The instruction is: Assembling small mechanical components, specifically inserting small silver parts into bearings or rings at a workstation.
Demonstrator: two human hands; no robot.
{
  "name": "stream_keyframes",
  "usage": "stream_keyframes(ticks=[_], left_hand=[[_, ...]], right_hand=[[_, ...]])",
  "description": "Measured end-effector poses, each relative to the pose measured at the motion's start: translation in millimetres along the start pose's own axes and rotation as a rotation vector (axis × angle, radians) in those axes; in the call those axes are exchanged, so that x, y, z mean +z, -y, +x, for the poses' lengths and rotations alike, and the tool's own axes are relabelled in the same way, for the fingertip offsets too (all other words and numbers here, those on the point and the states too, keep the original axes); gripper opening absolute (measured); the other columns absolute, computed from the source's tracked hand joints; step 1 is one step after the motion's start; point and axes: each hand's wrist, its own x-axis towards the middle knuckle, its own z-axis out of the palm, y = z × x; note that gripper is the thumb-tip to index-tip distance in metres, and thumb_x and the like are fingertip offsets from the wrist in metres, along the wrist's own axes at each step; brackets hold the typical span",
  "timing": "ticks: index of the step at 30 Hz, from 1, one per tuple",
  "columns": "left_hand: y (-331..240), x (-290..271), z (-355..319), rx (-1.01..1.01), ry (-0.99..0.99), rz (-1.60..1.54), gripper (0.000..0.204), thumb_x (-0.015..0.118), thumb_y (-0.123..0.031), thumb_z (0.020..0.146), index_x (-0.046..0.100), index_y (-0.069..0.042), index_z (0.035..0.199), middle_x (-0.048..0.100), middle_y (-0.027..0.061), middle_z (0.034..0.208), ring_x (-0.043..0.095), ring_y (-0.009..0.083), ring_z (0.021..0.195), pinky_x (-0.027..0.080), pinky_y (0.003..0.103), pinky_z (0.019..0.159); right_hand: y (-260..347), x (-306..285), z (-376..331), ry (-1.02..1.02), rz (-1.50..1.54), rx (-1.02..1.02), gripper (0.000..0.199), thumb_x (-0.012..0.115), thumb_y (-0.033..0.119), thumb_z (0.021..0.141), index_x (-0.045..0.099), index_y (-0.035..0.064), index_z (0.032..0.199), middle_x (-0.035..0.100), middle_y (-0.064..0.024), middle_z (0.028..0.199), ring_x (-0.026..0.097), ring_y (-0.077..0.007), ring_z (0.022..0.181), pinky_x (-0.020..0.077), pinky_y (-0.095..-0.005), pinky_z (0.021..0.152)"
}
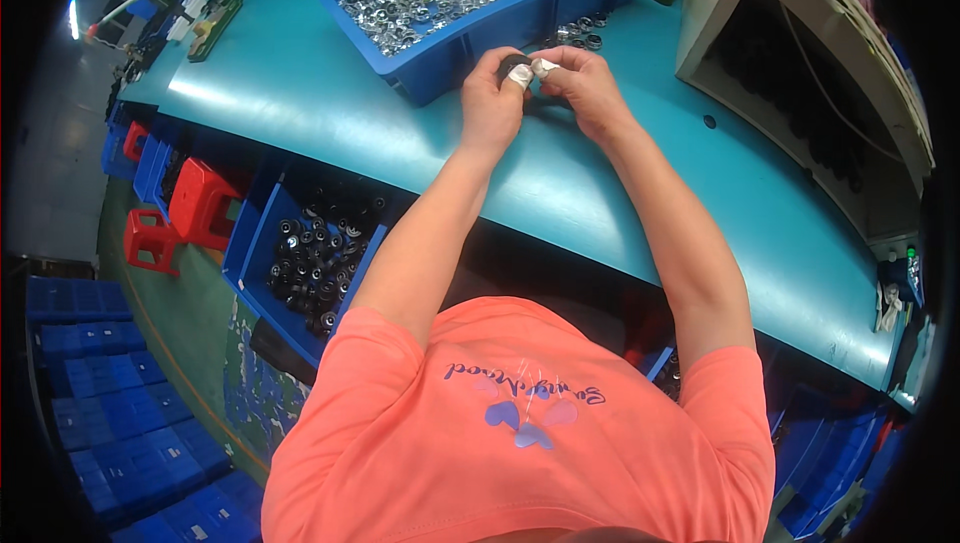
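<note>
My left hand (492, 103) and my right hand (585, 88) meet over the teal table (300, 93), just in front of a blue bin. Between their fingertips sits a small black round part (517, 65); both hands pinch it. White tape wraps some fingertips. The blue bin (500, 18) behind my hands is full of several shiny metal rings. A small loose pile of metal rings (580, 35) lies on the table right behind my right hand.
A beige box-like housing (720, 13) with a dark opening stands at the right. Under the table on the left, a blue bin (262, 243) holds several black round parts. Red stools (195, 205) and stacked blue crates (110, 413) are on the floor.
</note>
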Motion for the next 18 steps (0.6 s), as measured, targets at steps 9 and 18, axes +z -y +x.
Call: stream_keyframes(ticks=[9,18], left_hand=[[-1.8,1.3,-2.8,0.007,0.157,0.09,0.056,0.06,-0.004,0.094,0.042,-0.007,0.146,0.062,0.0068,0.112,0.057,0.008,0.073,0.048,0.023,0.055],[8.8,4.0,-5.5,0.286,0.096,0.523,0.056,0.061,-0.002,0.088,0.047,-0.005,0.141,0.068,0.0143,0.113,0.069,0.0214,0.09,0.056,0.033,0.071]], right_hand=[[1.6,-11.3,3.2,-0.008,0.061,0.13,0.038,0.071,0.017,0.084,0.065,-0.0002,0.118,0.069,-0.0063,0.106,0.064,-0.016,0.099,0.0521,-0.0288,0.083],[0.3,2.2,-0.3,-0.101,-0.062,0.075,0.036,0.073,0.008,0.085,0.065,-0.0045,0.118,0.069,-0.0123,0.105,0.068,-0.0201,0.09,0.0552,-0.0313,0.078]])
